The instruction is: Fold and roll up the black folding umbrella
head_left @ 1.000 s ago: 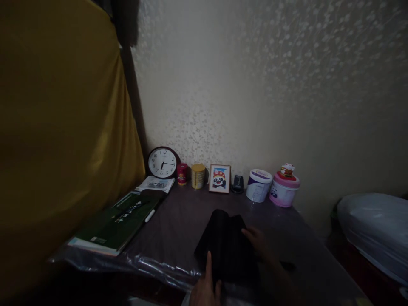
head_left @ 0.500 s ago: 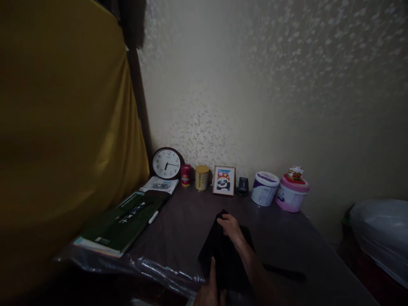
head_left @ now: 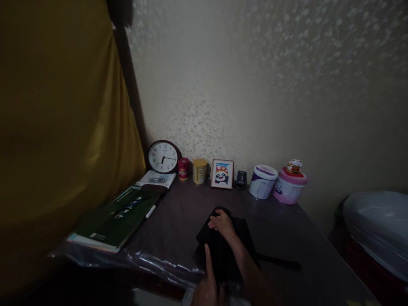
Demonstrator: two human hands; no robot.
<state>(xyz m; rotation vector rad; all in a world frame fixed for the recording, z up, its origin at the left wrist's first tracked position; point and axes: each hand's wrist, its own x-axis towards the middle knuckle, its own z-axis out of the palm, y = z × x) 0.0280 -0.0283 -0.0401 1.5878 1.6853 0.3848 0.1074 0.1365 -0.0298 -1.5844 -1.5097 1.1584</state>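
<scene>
A black folded cloth (head_left: 242, 238) lies on the dark table (head_left: 178, 225) near its front edge. My right hand (head_left: 221, 223) rests on the cloth's far end, fingers curled over the fabric edge. My left hand (head_left: 207, 284) is at the bottom of the view, its forefinger stretched out and pressing on the cloth's near left edge. The light is dim and the cloth's folds are hard to make out.
Along the wall stand a clock (head_left: 163, 156), a red tin (head_left: 183, 168), a yellow tin (head_left: 199, 171), a panda picture frame (head_left: 222, 174), a white tub (head_left: 263, 182) and a pink tub (head_left: 290, 187). Green books (head_left: 117, 216) and a pen lie at the left. A yellow curtain (head_left: 57, 127) hangs left.
My right hand moved from the cloth's right side to its far end and pulled the raised fold down and leftward. The cloth now lies flatter. My left hand stayed at the near edge.
</scene>
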